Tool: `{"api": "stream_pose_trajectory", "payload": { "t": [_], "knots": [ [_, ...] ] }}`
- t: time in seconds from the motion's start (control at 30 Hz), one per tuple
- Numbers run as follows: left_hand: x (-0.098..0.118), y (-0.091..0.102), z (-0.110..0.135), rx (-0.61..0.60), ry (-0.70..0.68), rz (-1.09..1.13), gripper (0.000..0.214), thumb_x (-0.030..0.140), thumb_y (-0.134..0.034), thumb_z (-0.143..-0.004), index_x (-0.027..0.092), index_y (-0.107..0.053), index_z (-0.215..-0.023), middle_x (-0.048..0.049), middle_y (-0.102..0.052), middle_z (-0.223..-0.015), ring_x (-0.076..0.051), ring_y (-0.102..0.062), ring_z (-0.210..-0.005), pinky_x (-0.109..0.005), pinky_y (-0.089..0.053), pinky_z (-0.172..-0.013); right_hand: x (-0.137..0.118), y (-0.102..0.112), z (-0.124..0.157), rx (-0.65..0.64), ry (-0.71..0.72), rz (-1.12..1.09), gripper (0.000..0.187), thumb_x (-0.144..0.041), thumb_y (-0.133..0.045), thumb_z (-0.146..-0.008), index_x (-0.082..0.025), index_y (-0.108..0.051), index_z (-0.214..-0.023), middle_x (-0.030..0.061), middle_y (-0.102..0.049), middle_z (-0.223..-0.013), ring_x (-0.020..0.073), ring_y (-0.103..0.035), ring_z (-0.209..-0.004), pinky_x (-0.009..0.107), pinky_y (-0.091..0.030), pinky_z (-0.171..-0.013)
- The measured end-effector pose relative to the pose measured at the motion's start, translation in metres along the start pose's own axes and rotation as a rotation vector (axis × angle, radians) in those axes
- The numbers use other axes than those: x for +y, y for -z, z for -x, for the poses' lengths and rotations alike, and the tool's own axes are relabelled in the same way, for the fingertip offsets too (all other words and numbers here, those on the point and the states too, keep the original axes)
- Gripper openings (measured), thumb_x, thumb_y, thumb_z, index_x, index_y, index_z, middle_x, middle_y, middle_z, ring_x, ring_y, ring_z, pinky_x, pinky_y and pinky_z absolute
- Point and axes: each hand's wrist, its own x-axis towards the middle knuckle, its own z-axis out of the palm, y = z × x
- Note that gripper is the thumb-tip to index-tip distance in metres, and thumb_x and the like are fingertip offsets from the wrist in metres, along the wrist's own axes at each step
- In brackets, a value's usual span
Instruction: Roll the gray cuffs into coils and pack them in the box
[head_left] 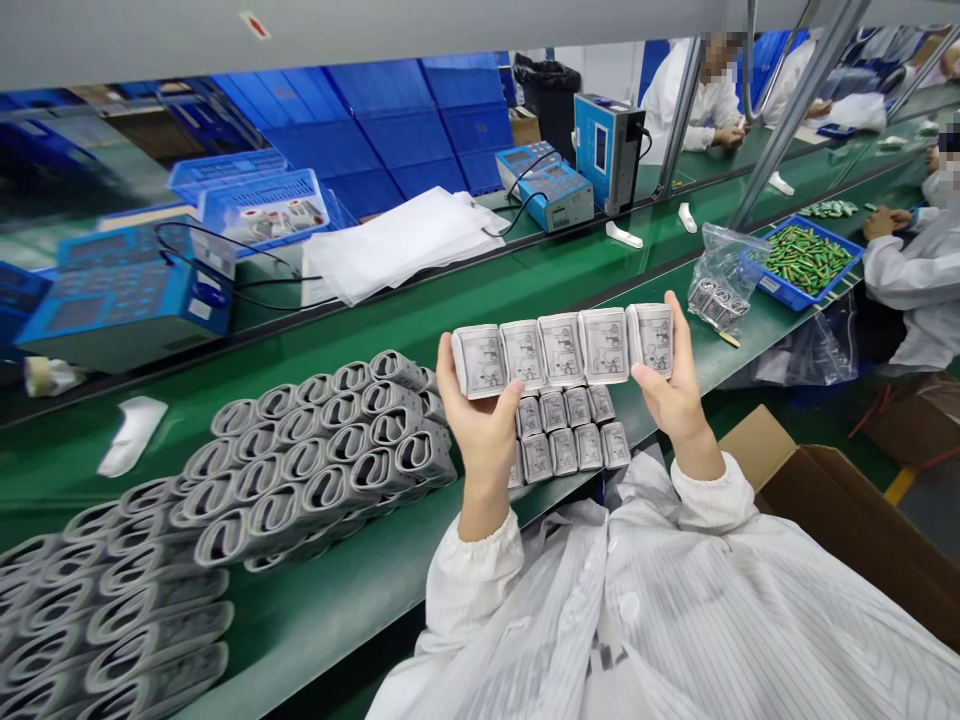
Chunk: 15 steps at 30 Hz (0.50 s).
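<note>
Between my two hands is a side-by-side row of several rolled grey cuffs (pixel 561 350), their faces printed with line drawings. My left hand (pixel 484 425) is closed on the row's left end, thumb in front. At the right end, my right hand (pixel 673 385) presses inward with its thumb on the lower edge. Below the held row, more rolled cuffs (pixel 566 450) stand stacked on the bench with the same print facing me; my left hand partly hides them. To the left, a big stack of rolled cuffs (pixel 322 450) shows its spiral ends.
A green conveyor belt (pixel 420 285) runs behind the bench. Blue test devices (pixel 135 280) and white sheets (pixel 405 240) lie beyond it. A plastic bag of cuffs (pixel 721 285) and a blue tray of green parts (pixel 814 260) are right. A cardboard box (pixel 840 540) stands below. Co-workers sit farther off.
</note>
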Motion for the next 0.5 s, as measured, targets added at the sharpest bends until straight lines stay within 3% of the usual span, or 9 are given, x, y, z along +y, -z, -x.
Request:
{"api": "stream_pose_trajectory", "payload": {
  "t": [0.13, 0.3, 0.4, 0.5],
  "knots": [
    [-0.037, -0.013, -0.039, 0.023, 0.089, -0.145, 0.082, 0.029, -0.079, -0.095, 0.024, -0.047, -0.17, -0.0149, -0.049, -0.181, -0.031, -0.048, -0.17, -0.044, -0.037, -0.143, 0.057, -0.005, -0.044, -0.037, -0.053, -0.062, 0.095, -0.06, -0.07, -0.097, -0.031, -0.028, -0.177, 0.0134, -0.056, -0.17, 0.0341, -0.063, -0.152, 0.056, -0.055, -0.132],
    [-0.078, -0.024, -0.095, -0.116, 0.244, -0.496, 0.078, 0.015, -0.071, -0.095, 0.013, -0.042, -0.168, -0.0194, -0.058, -0.171, -0.025, -0.061, -0.155, -0.037, -0.044, -0.135, 0.124, -0.043, -0.104, -0.13, -0.205, 0.076, 0.092, -0.034, -0.074, -0.085, -0.017, -0.036, -0.167, 0.0209, -0.06, -0.164, 0.0309, -0.066, -0.146, 0.047, -0.054, -0.129],
    [-0.086, -0.017, -0.101, -0.237, 0.407, -0.737, 0.075, 0.018, -0.071, -0.099, 0.016, -0.044, -0.168, -0.0186, -0.059, -0.173, -0.03, -0.055, -0.161, -0.047, -0.039, -0.138, 0.146, -0.06, -0.107, -0.211, -0.34, 0.196, 0.086, -0.024, -0.07, -0.083, -0.011, -0.041, -0.164, 0.0227, -0.061, -0.166, 0.0277, -0.062, -0.151, 0.041, -0.05, -0.132],
    [-0.088, 0.0, -0.08, -0.239, 0.514, -0.834, 0.079, 0.028, -0.073, -0.101, 0.009, -0.043, -0.171, -0.0313, -0.043, -0.181, -0.048, -0.035, -0.173, -0.07, -0.029, -0.138, 0.157, -0.055, -0.082, -0.217, -0.426, 0.297, 0.088, -0.029, -0.073, -0.086, -0.008, -0.043, -0.166, 0.0289, -0.054, -0.171, 0.0342, -0.054, -0.16, 0.05, -0.041, -0.138]
  ]
}}
